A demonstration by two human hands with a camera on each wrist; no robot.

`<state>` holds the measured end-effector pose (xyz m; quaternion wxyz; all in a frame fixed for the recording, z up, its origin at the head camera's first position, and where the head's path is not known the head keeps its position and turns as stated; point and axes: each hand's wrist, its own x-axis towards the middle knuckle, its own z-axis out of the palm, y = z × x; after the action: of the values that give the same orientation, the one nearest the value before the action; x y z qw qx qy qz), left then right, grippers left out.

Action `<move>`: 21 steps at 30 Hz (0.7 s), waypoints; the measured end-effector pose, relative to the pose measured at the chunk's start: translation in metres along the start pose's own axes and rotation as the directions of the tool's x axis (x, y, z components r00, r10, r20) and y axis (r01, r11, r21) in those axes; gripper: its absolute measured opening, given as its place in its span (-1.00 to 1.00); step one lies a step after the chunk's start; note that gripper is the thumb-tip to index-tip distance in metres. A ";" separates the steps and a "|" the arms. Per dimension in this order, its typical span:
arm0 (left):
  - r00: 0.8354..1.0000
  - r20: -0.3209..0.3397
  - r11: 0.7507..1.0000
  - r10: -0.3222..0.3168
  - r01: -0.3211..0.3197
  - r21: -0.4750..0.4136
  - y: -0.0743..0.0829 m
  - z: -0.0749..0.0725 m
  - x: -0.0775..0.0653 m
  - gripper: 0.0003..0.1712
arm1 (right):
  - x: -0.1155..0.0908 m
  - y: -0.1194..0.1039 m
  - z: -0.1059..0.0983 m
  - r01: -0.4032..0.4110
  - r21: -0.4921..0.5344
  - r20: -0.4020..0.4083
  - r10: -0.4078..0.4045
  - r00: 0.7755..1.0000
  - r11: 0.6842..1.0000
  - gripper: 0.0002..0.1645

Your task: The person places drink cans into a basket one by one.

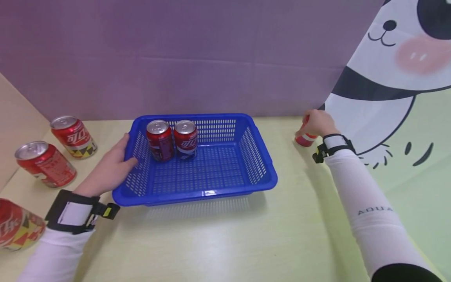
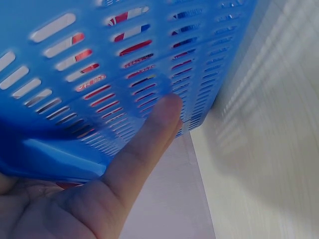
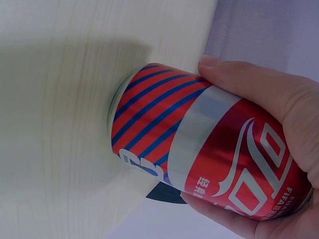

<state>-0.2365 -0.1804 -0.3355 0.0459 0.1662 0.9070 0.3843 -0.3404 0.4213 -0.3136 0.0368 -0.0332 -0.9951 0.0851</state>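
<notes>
My left hand (image 1: 109,166) grips the left rim of a blue plastic basket (image 1: 211,196), thumb over the rim. In the left wrist view, a finger (image 2: 144,149) lies along the outside of the slotted wall. Two red soda cans, one on the left (image 1: 160,143) and one beside it (image 1: 186,141), stand inside at the basket's left end. Over on the right, my right hand (image 1: 318,123) holds another red soda can (image 3: 199,144) around its upper part. Blue stripes and a silver band show on this can, and its base is at the tabletop.
Left of the basket stand three more red cans: one at the back (image 1: 75,139), one in the middle (image 1: 47,166) and one at the front (image 1: 21,227). A purple backdrop (image 1: 193,58) rises behind the table (image 1: 225,243), and a panda-print sheet (image 1: 387,117) borders its right side.
</notes>
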 end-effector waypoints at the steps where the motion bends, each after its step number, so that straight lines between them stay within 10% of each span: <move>1: 1.000 0.000 1.000 -0.001 0.001 0.001 0.000 0.000 0.000 -0.19 | -0.001 0.000 0.000 0.002 -0.001 -0.002 -0.002 1.000 1.000 -0.36; 21: 1.000 -0.016 1.000 0.019 -0.019 -0.009 0.002 0.001 0.001 -0.18 | -0.013 0.001 -0.003 0.071 0.045 -0.066 -0.068 0.995 0.996 -0.44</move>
<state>-0.2368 -0.1781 -0.3352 0.0356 0.1713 0.9040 0.3902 -0.3275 0.4216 -0.3111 0.0728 -0.0002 -0.9917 0.1062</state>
